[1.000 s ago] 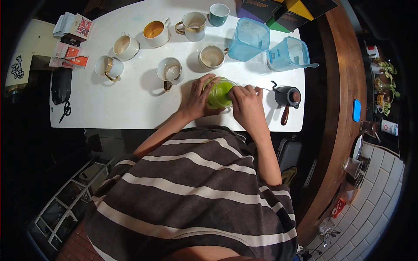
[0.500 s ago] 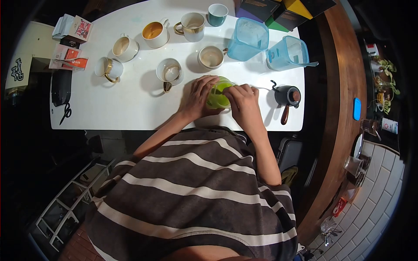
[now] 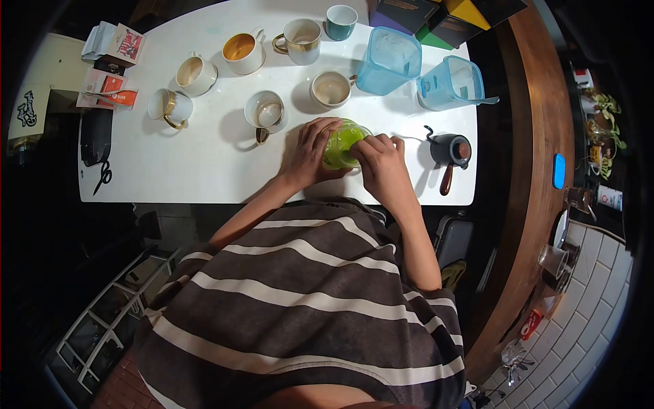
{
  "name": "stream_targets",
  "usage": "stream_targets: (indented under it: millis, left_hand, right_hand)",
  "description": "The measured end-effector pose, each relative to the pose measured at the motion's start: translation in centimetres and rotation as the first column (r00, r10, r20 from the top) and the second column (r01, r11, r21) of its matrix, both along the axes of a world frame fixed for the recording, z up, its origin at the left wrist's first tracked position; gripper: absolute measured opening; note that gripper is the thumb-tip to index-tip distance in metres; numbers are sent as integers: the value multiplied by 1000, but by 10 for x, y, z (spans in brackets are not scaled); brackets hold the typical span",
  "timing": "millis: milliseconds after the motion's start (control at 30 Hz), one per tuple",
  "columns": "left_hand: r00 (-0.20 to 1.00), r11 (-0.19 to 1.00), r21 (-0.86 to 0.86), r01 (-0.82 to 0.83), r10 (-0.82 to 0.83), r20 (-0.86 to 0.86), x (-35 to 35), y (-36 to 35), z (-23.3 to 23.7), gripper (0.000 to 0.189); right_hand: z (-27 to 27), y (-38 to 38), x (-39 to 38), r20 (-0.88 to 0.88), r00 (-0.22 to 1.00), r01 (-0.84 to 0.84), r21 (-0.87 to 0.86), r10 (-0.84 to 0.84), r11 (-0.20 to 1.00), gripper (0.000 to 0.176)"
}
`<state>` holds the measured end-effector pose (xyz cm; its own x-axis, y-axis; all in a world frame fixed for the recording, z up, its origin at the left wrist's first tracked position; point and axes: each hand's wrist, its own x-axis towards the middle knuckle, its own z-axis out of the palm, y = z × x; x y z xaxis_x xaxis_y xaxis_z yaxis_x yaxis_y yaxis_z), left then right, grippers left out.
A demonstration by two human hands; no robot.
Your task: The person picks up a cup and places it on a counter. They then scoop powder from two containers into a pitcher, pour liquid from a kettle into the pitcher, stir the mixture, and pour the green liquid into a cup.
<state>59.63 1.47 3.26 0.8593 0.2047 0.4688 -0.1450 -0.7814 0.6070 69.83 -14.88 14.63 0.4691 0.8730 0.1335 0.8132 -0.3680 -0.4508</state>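
A glossy cup (image 3: 332, 158) with bright green contents stands at the table's near edge, in front of me. My left hand (image 3: 310, 155) is wrapped round its left side. My right hand (image 3: 383, 163) is closed in a pinch at the cup's right rim, fingertips over the opening. Whatever those fingers hold dips towards the green and is mostly hidden, so I cannot make it out. Just beyond the cup are a small cream cup (image 3: 331, 90) and a white mug (image 3: 266, 112) with a gold handle. A black kettle (image 3: 449, 149) with a wooden handle stands to the right.
Further back are an orange-lined mug (image 3: 243, 54), a white-and-gold mug (image 3: 301, 42) and a teal cup (image 3: 340, 24). Two blue translucent pitchers (image 3: 390, 61) stand back right. Scissors (image 3: 103, 178) and packets (image 3: 107, 91) lie at the left. A wooden counter (image 3: 524, 204) runs along the right.
My right fingers have shifted slightly at the cup's rim, uncovering more of the green. My left hand stays round the cup. Everything else looks the same.
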Motion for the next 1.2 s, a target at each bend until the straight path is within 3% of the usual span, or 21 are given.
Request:
stream_targets:
  millis: [33, 67, 133, 167, 233, 267, 333, 467, 533, 567, 633, 767, 833, 933, 1067, 1200]
  left_hand:
    - [1000, 1000, 0, 2, -2, 0, 0, 0, -2, 94]
    - [1000, 1000, -6, 12, -12, -1, 0, 0, -4, 95]
    - [1000, 1000, -11, 18, -18, -3, 0, 0, -6, 96]
    - [1000, 1000, -15, 10, -10, 17, 0, 0, -6, 96]
    - [999, 1000, -19, 2, -1, 37, 1, 0, -5, 96]
    - [1000, 1000, -18, -4, 5, 27, 1, 0, -3, 95]
    - [1000, 1000, -18, -8, 8, 15, 0, -1, -3, 95]
    - [999, 1000, -9, -12, 12, 34, 2, -1, -9, 97]
    - [999, 1000, -19, -15, 16, 50, 2, -1, -9, 98]
    - [999, 1000, -18, -13, 14, 43, 1, -1, -8, 100]
    - [999, 1000, -18, -8, 8, 38, 1, -1, -6, 102]
    - [1000, 1000, -17, -11, 11, -10, 1, -1, -5, 100]
    - [1000, 1000, -15, -18, 17, -8, 1, 0, -7, 99]
    - [998, 1000, -3, 2, -2, 56, 2, 0, -9, 99]
    - [999, 1000, -2, -26, 26, -25, 2, -3, -3, 96]
    - [999, 1000, -3, -29, 29, 30, 3, -2, -8, 97]
  right_hand:
    - [0, -1, 1, -142, 988, -54, 10, 55, 998, 25]
    - [-1, 0, 1, -142, 988, -54, 10, 55, 998, 25]
    - [-6, 4, 1, -31, 999, -20, 140, 25, 990, 27]
    - [-6, 5, 0, -33, 999, -22, 141, 27, 990, 27]
    - [-6, 5, -1, 204, 978, 37, 65, -50, 997, 28]
    - [-3, 5, -1, 203, 978, 37, 65, -50, 997, 28]
    - [4, 2, 1, -49, 996, -76, -54, 74, 996, 30]
    - [-7, 7, -1, -40, 998, -50, 126, 56, 991, 24]
    - [-5, 10, -3, 144, 987, 55, 97, -69, 994, 25]
    - [-4, 8, -2, 144, 987, 55, 97, -69, 994, 25]
    - [-1, 5, 0, -76, 997, -16, -8, 15, 1000, 23]
    - [-9, 7, -2, -71, 996, -40, 114, 49, 993, 24]
    - [-12, 9, -2, 78, 996, 27, 149, -39, 988, 34]
    - [-3, 4, 1, -37, 999, -25, -6, 24, 1000, 34]
    - [-12, 6, -2, -82, 994, -61, 122, 72, 991, 33]
    - [-10, 8, -4, 89, 996, 14, 123, -25, 992, 32]
